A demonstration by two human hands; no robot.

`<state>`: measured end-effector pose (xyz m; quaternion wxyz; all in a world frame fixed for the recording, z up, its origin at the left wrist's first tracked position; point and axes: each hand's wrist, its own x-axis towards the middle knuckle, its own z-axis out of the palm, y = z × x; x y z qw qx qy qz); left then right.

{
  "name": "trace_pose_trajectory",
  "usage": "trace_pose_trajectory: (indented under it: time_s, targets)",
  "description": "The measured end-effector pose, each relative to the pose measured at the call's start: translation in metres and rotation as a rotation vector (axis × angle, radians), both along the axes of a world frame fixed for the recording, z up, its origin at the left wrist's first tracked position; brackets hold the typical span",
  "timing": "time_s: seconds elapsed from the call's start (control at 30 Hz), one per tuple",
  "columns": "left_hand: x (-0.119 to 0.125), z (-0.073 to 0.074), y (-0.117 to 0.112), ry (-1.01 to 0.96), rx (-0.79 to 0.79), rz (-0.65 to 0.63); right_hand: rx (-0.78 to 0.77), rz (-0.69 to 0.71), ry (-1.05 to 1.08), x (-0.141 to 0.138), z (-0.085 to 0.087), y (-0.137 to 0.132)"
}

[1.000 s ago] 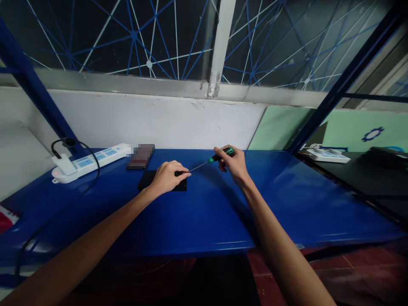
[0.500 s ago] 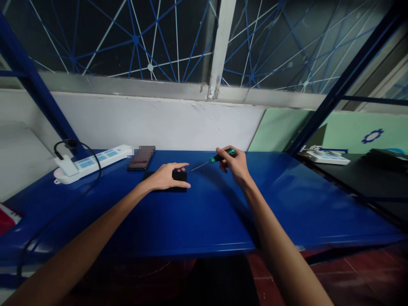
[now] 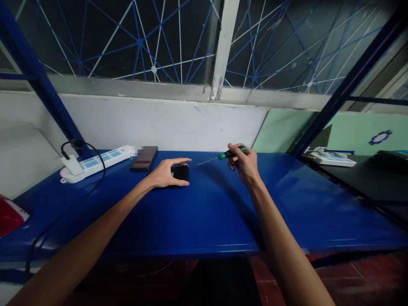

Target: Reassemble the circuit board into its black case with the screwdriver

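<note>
My left hand (image 3: 162, 173) grips a flat black rectangular object (image 3: 181, 173), thumb along its near edge and fingers along its far edge. Part of the object is hidden under the palm, and I cannot make out its kind. In my right hand (image 3: 247, 163) is a screwdriver (image 3: 224, 155) with a green and black handle and a thin metal shaft. The shaft points left and down, its tip a short way to the right of the black object and apart from it.
Behind my left hand lies a phone (image 3: 144, 158). A white power strip (image 3: 106, 158) with a plugged-in black cable (image 3: 102, 170) sits at the back left. A red and white item (image 3: 12, 216) is at the left edge. The blue table (image 3: 197, 225) meets a white wall.
My right hand has drawn the screwdriver to the right, away from the black object. My left hand has closed around the object, which appears slightly raised or tilted.
</note>
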<state>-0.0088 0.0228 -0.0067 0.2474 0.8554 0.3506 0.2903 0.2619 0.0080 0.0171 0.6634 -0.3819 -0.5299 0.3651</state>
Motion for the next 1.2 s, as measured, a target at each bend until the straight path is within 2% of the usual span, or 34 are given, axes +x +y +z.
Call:
trace_pose_trajectory:
  time_s: [0.13,0.3,0.83,1.07,1.2]
  targets:
    - [-0.001,0.006,0.000,-0.076,-0.002,0.036,0.004,0.011,-0.019,-0.005,0.002,-0.002]
    - [-0.001,0.005,0.001,-0.120,-0.006,0.022,-0.003,0.000,-0.062,-0.009,0.000,-0.002]
    - [0.001,0.008,-0.002,-0.133,0.009,0.042,-0.003,0.008,-0.131,-0.015,-0.002,-0.005]
    - [0.003,0.008,-0.004,-0.123,0.008,0.044,-0.012,0.043,-0.134,-0.014,0.000,-0.007]
    - [0.001,0.006,-0.002,-0.136,0.020,0.045,-0.036,0.138,-0.134,-0.010,0.001,-0.006]
